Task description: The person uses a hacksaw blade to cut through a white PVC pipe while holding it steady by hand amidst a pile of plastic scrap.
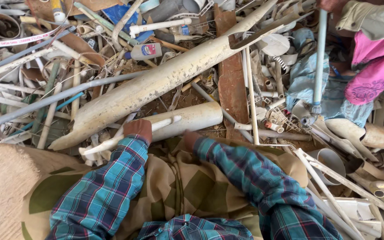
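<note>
Bright daylight falls from above over the whole heap, even and warm, with short soft shadows tucked under the long pale pipe (156, 82) and between the scraps. Its upper face shines almost white, close to washed out. The view is sharp in the middle; near the left corner the tan cloth (3, 186) goes soft, and straight pipes bow slightly at the edges.

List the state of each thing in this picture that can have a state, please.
Left hand: closed around a thin white pipe.
Right hand: resting by the short thick pipe; grip hidden.
Long thick pipe: lying slanted, dirty, split at its upper end.
Blue-grey pipe: held upright by another person.
Plastic bottle: lying on its side.
</note>
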